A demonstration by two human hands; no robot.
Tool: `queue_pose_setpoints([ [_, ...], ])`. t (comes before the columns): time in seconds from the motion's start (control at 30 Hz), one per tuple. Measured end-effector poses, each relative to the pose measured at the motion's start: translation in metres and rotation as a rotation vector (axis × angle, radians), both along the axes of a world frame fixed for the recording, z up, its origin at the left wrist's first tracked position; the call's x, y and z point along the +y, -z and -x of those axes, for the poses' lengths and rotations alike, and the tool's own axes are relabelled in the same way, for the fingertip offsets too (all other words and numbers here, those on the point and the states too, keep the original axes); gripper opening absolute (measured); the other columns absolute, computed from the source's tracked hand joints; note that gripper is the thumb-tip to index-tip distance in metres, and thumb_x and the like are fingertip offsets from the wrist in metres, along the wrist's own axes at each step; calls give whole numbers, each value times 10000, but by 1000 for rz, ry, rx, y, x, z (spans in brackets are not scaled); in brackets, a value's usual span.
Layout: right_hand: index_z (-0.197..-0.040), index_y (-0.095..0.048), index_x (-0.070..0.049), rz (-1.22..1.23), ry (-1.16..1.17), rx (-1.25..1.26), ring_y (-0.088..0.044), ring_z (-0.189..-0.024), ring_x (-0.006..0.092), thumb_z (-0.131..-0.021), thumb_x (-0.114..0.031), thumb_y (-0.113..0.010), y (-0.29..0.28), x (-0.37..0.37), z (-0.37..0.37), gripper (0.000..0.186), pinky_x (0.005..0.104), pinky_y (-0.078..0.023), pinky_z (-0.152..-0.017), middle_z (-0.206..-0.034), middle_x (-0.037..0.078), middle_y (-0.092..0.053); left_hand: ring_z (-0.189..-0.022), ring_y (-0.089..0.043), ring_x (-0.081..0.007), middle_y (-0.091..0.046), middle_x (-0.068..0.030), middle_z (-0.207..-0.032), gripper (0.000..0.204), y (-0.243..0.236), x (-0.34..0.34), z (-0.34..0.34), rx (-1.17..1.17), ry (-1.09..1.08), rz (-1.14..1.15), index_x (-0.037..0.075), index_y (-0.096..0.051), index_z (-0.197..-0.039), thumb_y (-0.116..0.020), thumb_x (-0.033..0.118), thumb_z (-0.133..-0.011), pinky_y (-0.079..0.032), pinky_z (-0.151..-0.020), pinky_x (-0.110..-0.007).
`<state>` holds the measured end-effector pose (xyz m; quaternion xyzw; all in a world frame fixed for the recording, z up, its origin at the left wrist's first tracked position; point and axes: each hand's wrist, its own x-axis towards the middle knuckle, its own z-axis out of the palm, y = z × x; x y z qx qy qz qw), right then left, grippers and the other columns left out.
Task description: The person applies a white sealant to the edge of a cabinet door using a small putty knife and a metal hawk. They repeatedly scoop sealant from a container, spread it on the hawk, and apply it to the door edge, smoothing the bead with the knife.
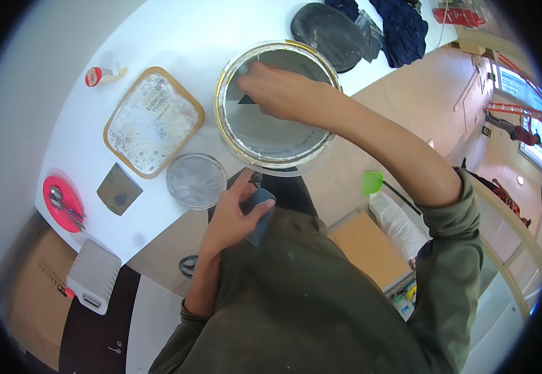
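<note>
On the white desk [84, 153], a red plate [70, 188] bears spoons [56, 196]; right of it come a smeared tub [149, 128] and a round, greyish lid [196, 181]. The left hand [228, 218] pinches a blue-grey sheet [260, 228] in its fingers. Next stands the open bucket [220, 115]; at its mouth, the right hand [274, 90] has its fingers clenched on a dark piece [246, 100] (only a corner shows).

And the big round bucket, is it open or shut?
Open: no lid covers the bucket; its grey inside shows around the right hand.
</note>
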<state>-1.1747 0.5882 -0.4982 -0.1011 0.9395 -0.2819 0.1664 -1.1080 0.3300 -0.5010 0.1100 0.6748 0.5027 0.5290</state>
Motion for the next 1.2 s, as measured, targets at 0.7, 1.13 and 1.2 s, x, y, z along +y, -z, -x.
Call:
queue_pose_setpoints([
  [0.7, -1070, -557, -31, -12, -67, -132, -587, -1015, 372, -876, -35, -533, 38, -20, 4, 196, 422, -494, -907, -1099, 185, -561, -729, -561, -55, -604, -3, -819, 625, 12, -3, 12, -48, 91, -33, -26, -433, -1417, -730, 62, -874, -454, -664, -208],
  [1.13, -1117, -627, -11, -64, -169, -152, -629, -1097, 367, -881, -79, -564, 22, -5, 3, 253, 430, -547, -889, -1180, 208, -593, -748, -538, -58, -587, -2, -798, 397, 12, -2, 10, -47, 52, -15, -36, -514, -1224, -708, 58, -890, -425, -676, -218],
  [1.2, -1119, -628, -22, -76, -199, -57, -620, -1118, 360, -881, -90, -573, 24, -2, 8, 254, 427, -548, -896, -1184, 187, -593, -755, -549, -60, -597, -8, -803, 398, 13, -4, 9, -70, 36, -12, -32, -505, -1222, -707, 52, -890, -436, -687, -222],
])
